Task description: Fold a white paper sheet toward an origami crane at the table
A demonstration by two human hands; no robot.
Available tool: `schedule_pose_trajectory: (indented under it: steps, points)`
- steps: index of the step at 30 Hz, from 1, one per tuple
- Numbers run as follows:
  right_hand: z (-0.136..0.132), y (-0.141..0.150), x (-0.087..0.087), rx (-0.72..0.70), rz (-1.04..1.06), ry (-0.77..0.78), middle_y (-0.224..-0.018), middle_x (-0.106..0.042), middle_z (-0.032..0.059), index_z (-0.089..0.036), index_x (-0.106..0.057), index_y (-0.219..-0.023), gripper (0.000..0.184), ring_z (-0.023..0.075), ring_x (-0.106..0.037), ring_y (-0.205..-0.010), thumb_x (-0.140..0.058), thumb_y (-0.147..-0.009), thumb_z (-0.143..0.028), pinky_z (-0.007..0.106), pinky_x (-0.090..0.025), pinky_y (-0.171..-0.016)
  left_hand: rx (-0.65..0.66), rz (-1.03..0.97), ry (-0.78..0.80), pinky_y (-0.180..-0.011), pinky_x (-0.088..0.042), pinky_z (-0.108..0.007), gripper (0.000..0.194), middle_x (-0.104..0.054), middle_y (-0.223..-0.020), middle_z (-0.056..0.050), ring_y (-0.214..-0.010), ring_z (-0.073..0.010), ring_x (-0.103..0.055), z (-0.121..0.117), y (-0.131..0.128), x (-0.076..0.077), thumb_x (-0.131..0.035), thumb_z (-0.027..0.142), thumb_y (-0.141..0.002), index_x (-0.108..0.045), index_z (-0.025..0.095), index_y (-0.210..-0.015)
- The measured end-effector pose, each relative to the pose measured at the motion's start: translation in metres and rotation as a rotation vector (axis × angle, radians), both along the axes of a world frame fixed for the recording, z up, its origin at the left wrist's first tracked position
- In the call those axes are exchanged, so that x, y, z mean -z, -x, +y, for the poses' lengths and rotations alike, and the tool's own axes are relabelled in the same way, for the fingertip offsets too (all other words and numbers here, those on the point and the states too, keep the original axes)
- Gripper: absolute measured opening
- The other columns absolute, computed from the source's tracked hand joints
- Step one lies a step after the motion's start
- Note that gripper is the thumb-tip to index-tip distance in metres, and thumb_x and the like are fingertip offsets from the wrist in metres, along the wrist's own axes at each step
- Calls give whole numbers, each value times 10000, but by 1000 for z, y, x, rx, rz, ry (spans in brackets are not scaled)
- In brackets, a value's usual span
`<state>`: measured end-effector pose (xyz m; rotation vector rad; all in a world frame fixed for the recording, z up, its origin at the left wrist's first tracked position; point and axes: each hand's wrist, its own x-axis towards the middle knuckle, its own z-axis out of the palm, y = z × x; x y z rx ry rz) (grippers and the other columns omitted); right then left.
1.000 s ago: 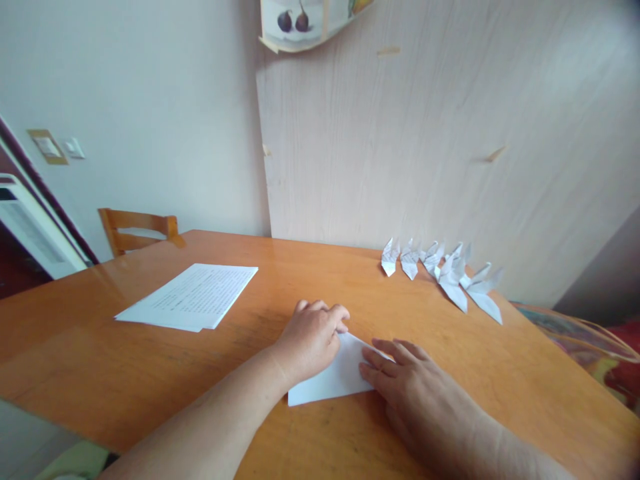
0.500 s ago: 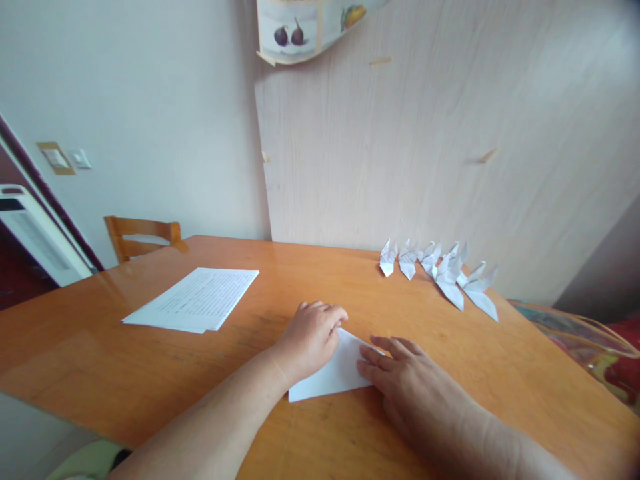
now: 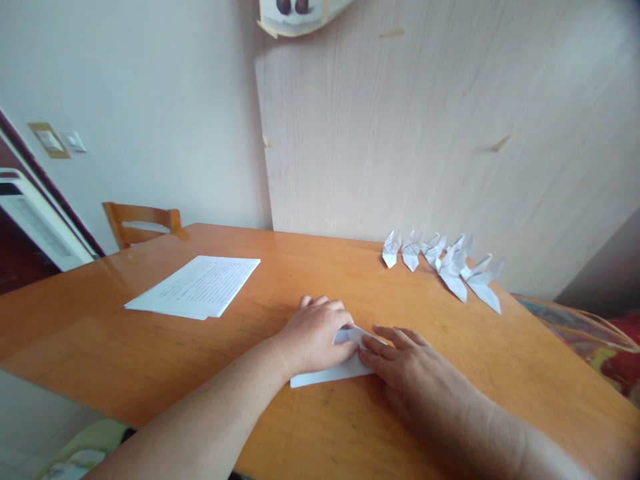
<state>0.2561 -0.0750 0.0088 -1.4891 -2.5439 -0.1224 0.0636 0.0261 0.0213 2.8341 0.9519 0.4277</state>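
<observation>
A folded sheet of white paper (image 3: 330, 373) lies on the wooden table in front of me, partly hidden by both hands. My left hand (image 3: 320, 333) is closed on its upper edge, fingers curled over the far side and thumb on the face of the paper. My right hand (image 3: 407, 363) rests on the right corner with its fingers stretched out and slightly apart, the fingertips close to my left thumb.
At the back right of the table (image 3: 240, 413) stand several folded paper figures (image 3: 453, 270). A stack of printed sheets (image 3: 195, 287) lies to the left. Behind the far left edge is a wooden chair (image 3: 143, 217), and a wall panel (image 3: 400, 133) rises at the back.
My left hand has moved slightly right along the paper, its thumb now lying over the face. My right hand stays at the right corner. The view has tipped down a little.
</observation>
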Motion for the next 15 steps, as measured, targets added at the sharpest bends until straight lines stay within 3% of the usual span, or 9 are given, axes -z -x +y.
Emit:
schedule_pose_trajectory:
  steps: [9, 15]
  points:
    - [-2, 0, -12, 25, 11, 109, -1299, -649, 55, -260, -665, -1230, 488, 298, -500, -1295, -479, -837, -39, 519, -391, -1089, -32, 30, 21, -853, -367, -434, 403, -642, -1022, -16, -1010, -277, -550, -4, 0, -1, -619, 619, -770, -652, 304, -1020]
    - [-3, -5, -21, -21, 179, 121, -1250, -677, 21, -282, -690, -1171, 417, 234, -543, -1245, -519, -851, -76, 419, -412, -1081, -32, 50, 41, -855, -363, -435, 405, -638, -1053, -16, -1025, -279, -546, -4, 0, -3, -638, 609, -758, -648, 308, -1029]
